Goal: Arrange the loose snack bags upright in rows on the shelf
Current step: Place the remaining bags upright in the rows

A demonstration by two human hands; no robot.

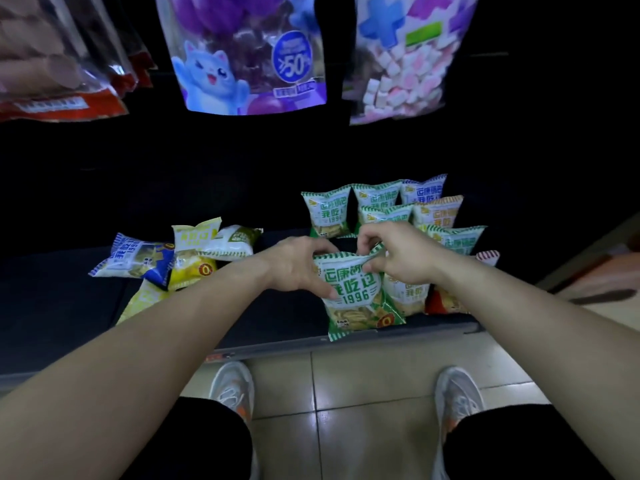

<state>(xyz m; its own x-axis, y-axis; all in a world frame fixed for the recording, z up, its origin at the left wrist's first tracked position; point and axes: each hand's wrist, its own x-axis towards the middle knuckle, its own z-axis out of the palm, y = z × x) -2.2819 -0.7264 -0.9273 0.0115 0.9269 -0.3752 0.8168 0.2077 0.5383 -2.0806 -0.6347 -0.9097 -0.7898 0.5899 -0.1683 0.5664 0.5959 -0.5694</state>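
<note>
A green-and-white snack bag [360,299] stands upright at the front edge of the dark shelf [277,323]. My left hand [298,265] grips its upper left side and my right hand [398,254] pinches its top right corner. Behind it and to the right, several matching bags [329,213] stand upright in rows, green, blue, orange and red ones. To the left lies a loose heap: a blue bag [135,261], a yellow bag [194,251], a white-green bag [232,240] and another yellow bag [145,299] lying flat.
Large candy bags hang above: a purple cat bag [249,53], a marshmallow bag [405,60] and red-edged packs [59,57]. The shelf's grey front lip [311,344] runs across. Below are a tiled floor [363,393] and my shoes [232,386].
</note>
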